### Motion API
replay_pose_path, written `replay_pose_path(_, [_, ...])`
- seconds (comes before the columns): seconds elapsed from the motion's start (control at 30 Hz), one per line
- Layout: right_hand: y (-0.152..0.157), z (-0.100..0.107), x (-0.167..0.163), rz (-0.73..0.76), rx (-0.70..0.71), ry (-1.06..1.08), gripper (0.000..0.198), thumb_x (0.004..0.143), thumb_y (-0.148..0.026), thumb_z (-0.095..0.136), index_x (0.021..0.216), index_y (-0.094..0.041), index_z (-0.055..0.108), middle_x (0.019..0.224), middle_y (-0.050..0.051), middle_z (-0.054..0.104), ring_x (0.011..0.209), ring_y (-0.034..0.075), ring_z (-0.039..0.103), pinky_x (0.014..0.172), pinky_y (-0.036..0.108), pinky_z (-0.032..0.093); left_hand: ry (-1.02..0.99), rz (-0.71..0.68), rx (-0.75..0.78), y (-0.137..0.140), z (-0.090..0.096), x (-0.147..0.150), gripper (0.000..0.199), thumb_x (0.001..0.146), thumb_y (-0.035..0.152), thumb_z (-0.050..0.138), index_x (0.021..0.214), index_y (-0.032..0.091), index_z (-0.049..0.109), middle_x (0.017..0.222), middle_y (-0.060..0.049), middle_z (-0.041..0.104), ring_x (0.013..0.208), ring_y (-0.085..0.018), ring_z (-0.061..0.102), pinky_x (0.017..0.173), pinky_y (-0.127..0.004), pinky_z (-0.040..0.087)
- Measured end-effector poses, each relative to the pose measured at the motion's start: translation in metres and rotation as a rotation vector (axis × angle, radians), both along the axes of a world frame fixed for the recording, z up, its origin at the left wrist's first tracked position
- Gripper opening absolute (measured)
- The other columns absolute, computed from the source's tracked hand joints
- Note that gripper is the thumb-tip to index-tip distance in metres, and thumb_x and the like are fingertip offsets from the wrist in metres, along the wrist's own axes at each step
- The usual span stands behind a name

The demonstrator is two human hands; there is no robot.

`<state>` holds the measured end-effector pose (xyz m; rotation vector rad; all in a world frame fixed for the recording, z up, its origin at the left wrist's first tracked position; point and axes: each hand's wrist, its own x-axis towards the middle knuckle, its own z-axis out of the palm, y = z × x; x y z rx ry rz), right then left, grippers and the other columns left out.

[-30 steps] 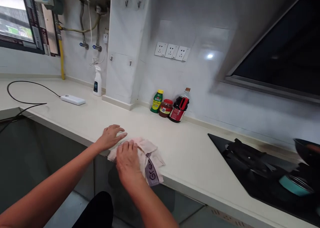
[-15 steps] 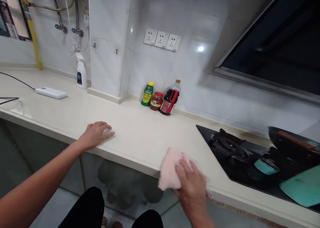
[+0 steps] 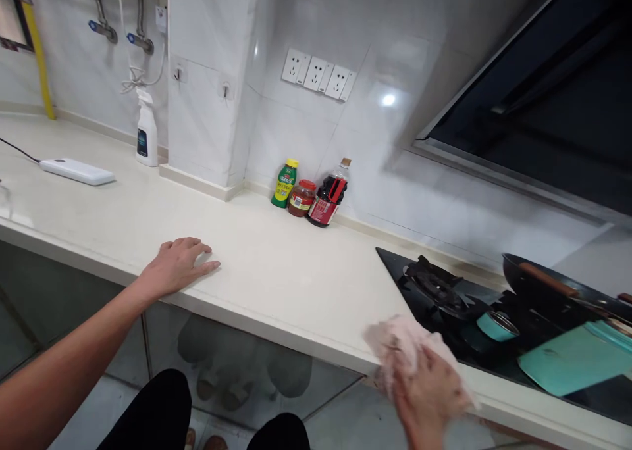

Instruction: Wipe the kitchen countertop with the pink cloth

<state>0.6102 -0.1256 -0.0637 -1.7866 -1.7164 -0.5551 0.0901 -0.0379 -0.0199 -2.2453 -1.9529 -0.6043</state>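
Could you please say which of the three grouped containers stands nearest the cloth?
The brown-capped bottle, rightmost; the red-lidded jar and green bottle stand farther from the cloth.

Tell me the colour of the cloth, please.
The cloth is pale pink, clearest in the head view.

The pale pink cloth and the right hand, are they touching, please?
Touching: the head view shows the right hand holding the pale pink cloth.
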Motion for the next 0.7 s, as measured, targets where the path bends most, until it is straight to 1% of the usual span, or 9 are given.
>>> replay_pose_path(0.07, [0.01, -0.009, -0.043, 0.044, 0.006, -0.034, 0.046, 0.099, -0.061, 0.055, 0.128, -0.027, 0.064, 0.132, 0.014, 0.06, 0.116, 0.034, 0.055, 0.096, 0.06, 0.051, -0.001, -0.002, 0.014, 0.0, 0.0, 0.0, 0.067, 0.093, 0.07, 0.037, 0.125, 0.019, 0.067, 0.14, -0.02, 0.059, 0.135, -0.039, 0.051, 0.109, -0.055, 0.037])
replay_pose_path(0.13, [0.017, -0.009, -0.099, 0.106, 0.004, -0.079, 0.057, 0.097, -0.07, 0.047, 0.126, -0.026, 0.067, 0.126, 0.019, 0.062, 0.113, 0.042, 0.052, 0.088, 0.069, 0.047, -0.001, -0.006, 0.014, 0.001, -0.001, -0.001, 0.068, 0.093, 0.071, 0.036, 0.125, 0.019, 0.067, 0.14, -0.02, 0.06, 0.135, -0.039, 0.051, 0.108, -0.055, 0.037])
replay_pose_path(0.2, [0.02, 0.001, -0.16, 0.227, -0.064, -0.129, 0.061, 0.098, -0.067, 0.046, 0.13, -0.018, 0.065, 0.132, 0.024, 0.059, 0.117, 0.046, 0.048, 0.09, 0.072, 0.043, 0.004, -0.005, 0.017, 0.003, -0.003, -0.003, 0.067, 0.093, 0.071, 0.037, 0.125, 0.02, 0.067, 0.141, -0.019, 0.06, 0.135, -0.039, 0.051, 0.108, -0.055, 0.037])
replay_pose_path(0.27, [0.02, 0.019, -0.214, 0.379, -0.129, -0.129, 0.058, 0.101, -0.06, 0.047, 0.133, -0.014, 0.063, 0.136, 0.023, 0.058, 0.123, 0.046, 0.046, 0.098, 0.07, 0.041, 0.007, -0.003, 0.027, 0.005, -0.005, -0.005, 0.066, 0.093, 0.07, 0.038, 0.126, 0.021, 0.067, 0.141, -0.018, 0.06, 0.134, -0.038, 0.052, 0.108, -0.054, 0.037])
replay_pose_path(0.37, [0.02, 0.043, -0.256, 0.617, -0.221, -0.154, 0.057, 0.106, -0.053, 0.041, 0.142, -0.012, 0.054, 0.145, 0.02, 0.053, 0.134, 0.04, 0.042, 0.112, 0.061, 0.037, -0.004, 0.005, 0.041, 0.008, -0.008, -0.007, 0.064, 0.092, 0.07, 0.04, 0.125, 0.022, 0.067, 0.14, -0.017, 0.061, 0.133, -0.036, 0.054, 0.108, -0.052, 0.037])
replay_pose_path(0.43, [0.025, 0.053, -0.255, 0.721, -0.269, -0.158, 0.056, 0.106, -0.055, 0.041, 0.143, -0.015, 0.053, 0.147, 0.016, 0.052, 0.135, 0.037, 0.042, 0.115, 0.056, 0.036, -0.019, 0.007, 0.051, 0.009, -0.009, -0.009, 0.064, 0.091, 0.071, 0.041, 0.124, 0.023, 0.068, 0.14, -0.015, 0.062, 0.132, -0.036, 0.055, 0.108, -0.05, 0.038])
replay_pose_path(0.53, [0.036, 0.056, -0.222, 0.757, -0.308, -0.108, 0.051, 0.099, -0.063, 0.055, 0.135, -0.027, 0.061, 0.142, 0.009, 0.056, 0.128, 0.033, 0.048, 0.11, 0.053, 0.04, -0.034, 0.001, 0.058, 0.008, -0.009, -0.01, 0.064, 0.09, 0.071, 0.042, 0.123, 0.023, 0.069, 0.14, -0.015, 0.063, 0.131, -0.037, 0.055, 0.107, -0.05, 0.038])
replay_pose_path(0.6, [0.042, 0.054, -0.185, 0.69, -0.317, -0.069, 0.045, 0.096, -0.063, 0.062, 0.128, -0.031, 0.065, 0.138, 0.006, 0.059, 0.124, 0.032, 0.051, 0.106, 0.052, 0.042, -0.04, -0.006, 0.052, 0.007, -0.008, -0.01, 0.065, 0.09, 0.071, 0.042, 0.124, 0.023, 0.069, 0.14, -0.015, 0.062, 0.132, -0.038, 0.055, 0.107, -0.05, 0.038])
replay_pose_path(0.7, [0.046, 0.048, -0.11, 0.464, -0.338, -0.048, 0.032, 0.103, -0.047, 0.053, 0.124, -0.03, 0.068, 0.133, 0.008, 0.062, 0.119, 0.03, 0.052, 0.102, 0.049, 0.043, -0.051, -0.002, 0.026, 0.006, -0.005, -0.009, 0.066, 0.091, 0.072, 0.04, 0.125, 0.023, 0.069, 0.142, -0.016, 0.061, 0.134, -0.038, 0.053, 0.107, -0.052, 0.038])
